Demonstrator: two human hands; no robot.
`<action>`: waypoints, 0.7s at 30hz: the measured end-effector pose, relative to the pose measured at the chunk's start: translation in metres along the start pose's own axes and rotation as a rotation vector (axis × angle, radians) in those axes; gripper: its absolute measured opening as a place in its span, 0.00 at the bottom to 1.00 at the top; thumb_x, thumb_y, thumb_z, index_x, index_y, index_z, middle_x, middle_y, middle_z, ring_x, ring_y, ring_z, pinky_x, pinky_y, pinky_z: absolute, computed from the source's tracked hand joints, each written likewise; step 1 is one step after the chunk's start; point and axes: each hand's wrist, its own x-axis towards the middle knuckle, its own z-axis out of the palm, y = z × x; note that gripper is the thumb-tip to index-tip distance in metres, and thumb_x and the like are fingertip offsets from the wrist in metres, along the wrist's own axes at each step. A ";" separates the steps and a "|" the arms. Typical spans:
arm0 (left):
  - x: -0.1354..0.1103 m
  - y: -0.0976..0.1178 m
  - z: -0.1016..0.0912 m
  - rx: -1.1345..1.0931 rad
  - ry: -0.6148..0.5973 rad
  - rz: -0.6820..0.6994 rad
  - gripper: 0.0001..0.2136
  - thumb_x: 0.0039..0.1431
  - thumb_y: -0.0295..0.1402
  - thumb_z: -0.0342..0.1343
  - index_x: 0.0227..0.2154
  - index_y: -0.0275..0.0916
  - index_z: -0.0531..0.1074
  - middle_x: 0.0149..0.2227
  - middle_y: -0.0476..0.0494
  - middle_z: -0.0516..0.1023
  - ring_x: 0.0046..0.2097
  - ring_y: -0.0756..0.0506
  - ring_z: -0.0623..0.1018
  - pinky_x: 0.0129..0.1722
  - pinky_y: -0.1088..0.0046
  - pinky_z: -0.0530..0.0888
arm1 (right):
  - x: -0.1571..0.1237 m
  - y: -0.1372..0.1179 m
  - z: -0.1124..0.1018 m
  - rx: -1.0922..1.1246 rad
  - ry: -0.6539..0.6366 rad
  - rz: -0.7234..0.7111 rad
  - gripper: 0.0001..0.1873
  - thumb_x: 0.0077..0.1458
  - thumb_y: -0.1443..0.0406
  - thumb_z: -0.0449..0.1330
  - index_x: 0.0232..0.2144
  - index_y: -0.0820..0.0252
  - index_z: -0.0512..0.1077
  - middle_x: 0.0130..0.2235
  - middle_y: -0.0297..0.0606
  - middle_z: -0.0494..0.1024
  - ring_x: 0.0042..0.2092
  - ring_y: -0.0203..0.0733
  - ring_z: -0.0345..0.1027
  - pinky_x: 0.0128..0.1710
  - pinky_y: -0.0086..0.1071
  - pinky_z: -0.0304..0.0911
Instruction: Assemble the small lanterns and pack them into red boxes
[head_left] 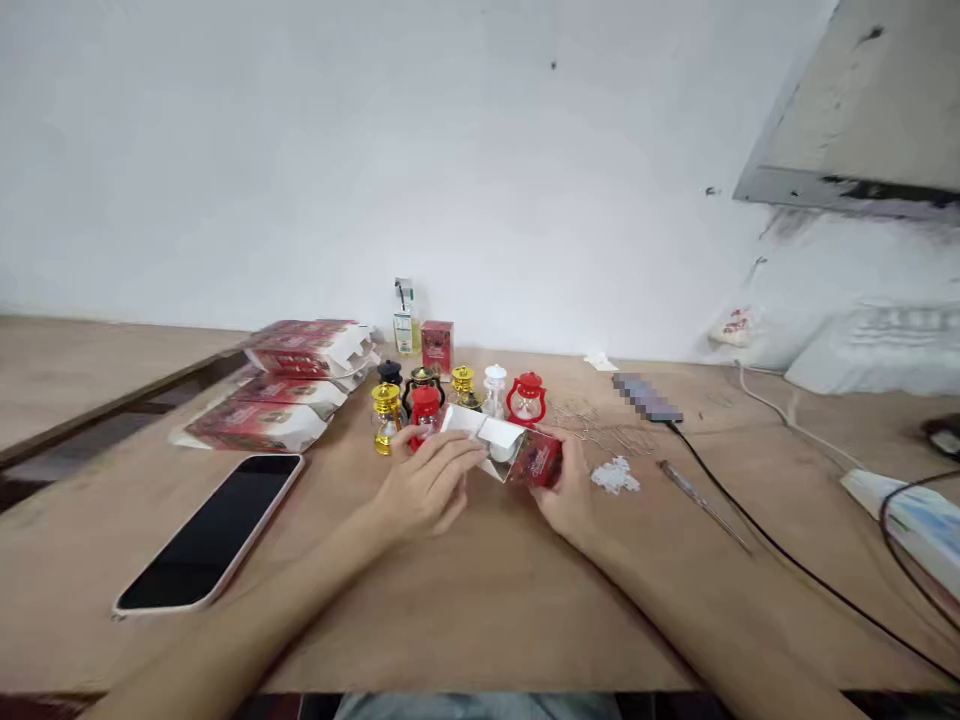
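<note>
Resting on the bench (480,610), a red box (535,460) was pinched by fingers of the left hand (426,487) and right hand (568,498), before the lanterns (526,398)

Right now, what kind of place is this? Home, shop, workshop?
Probably a small hand-packing bench: a plain wooden table against a bare wall, stacks of flat red cartons, a cluster of toy lanterns, and the left hand and right hand on a small red box with open flaps.
</note>
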 end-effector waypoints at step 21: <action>-0.006 -0.004 0.003 0.014 -0.306 -0.248 0.14 0.54 0.41 0.55 0.23 0.37 0.63 0.28 0.45 0.73 0.35 0.43 0.68 0.37 0.65 0.54 | -0.003 -0.007 -0.003 -0.247 0.062 -0.469 0.41 0.33 0.79 0.50 0.54 0.58 0.60 0.49 0.43 0.70 0.52 0.51 0.61 0.53 0.53 0.59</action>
